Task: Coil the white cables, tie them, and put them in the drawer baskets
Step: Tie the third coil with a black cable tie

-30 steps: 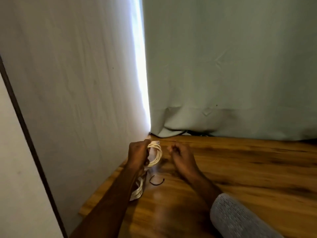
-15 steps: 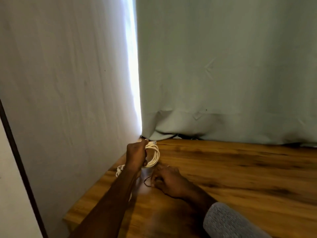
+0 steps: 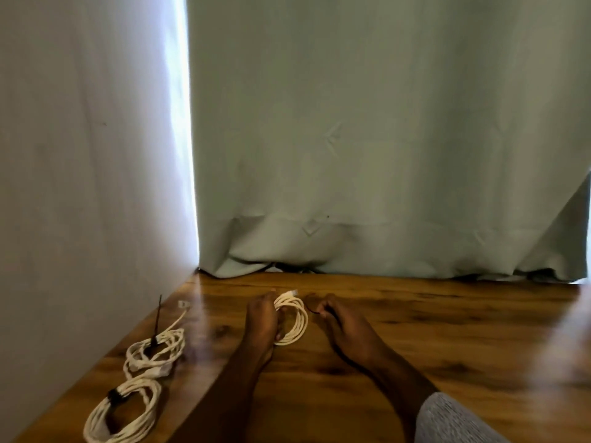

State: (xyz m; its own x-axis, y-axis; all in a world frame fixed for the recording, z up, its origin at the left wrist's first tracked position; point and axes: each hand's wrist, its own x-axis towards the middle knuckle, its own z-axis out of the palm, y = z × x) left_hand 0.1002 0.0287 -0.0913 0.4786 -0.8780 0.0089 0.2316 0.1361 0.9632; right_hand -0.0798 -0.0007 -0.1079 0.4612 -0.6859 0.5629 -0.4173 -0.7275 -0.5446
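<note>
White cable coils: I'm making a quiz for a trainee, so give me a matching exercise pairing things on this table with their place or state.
Things:
1. coil in the left hand
2. middle coil
3. nearest coil
4. dark tie

Places or states:
A. pinched by the right hand
B. lying at the table's near left edge, bound with a short dark band
C. held up by the left hand, not yet bound
D. lying by the wall, its long tie tail sticking up

Pairs: 1-C, 2-D, 3-B, 4-A
</note>
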